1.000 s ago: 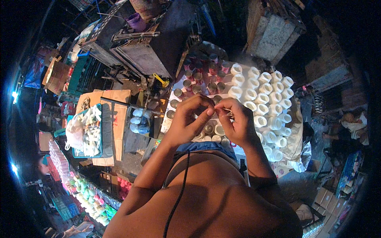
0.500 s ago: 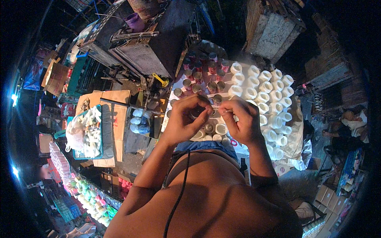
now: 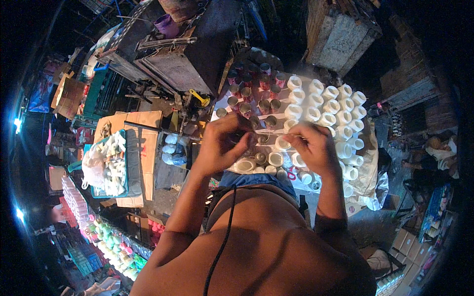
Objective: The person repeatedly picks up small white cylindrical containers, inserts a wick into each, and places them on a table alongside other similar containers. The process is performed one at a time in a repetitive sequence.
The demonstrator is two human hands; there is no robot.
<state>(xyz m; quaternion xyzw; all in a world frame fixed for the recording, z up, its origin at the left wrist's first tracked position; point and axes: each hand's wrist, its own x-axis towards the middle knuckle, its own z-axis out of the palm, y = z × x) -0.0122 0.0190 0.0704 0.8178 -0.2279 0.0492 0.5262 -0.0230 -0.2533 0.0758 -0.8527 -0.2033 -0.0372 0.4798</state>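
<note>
Both hands are raised above a table, fingertips pinched and facing each other. Between them runs what looks like a thin pale string (image 3: pixel 270 134). One end is pinched in my left hand (image 3: pixel 223 143), the other in my right hand (image 3: pixel 314 148). Under and beyond my right hand stand rows of white rounded cups (image 3: pixel 332 105) with open tops. Reddish metal cans (image 3: pixel 246 93) stand in rows beyond my left hand. Nearest my body, between the hands, are a few wider pale containers (image 3: pixel 245 165) and a small metal pot (image 3: pixel 260 158). My fingers partly hide the string's ends.
A teal tray (image 3: pixel 126 170) of white pieces sits on cardboard (image 3: pixel 148 143) at the left. Dark metal cabinets (image 3: pixel 173 66) and a yellow-handled tool (image 3: pixel 200 100) are farther off. A wooden box (image 3: pixel 340 44) stands at the far right. Colourful goods line the lower left.
My hands have moved apart, the left one leftward and the right one rightward, still pinched. More of the containers between them now shows.
</note>
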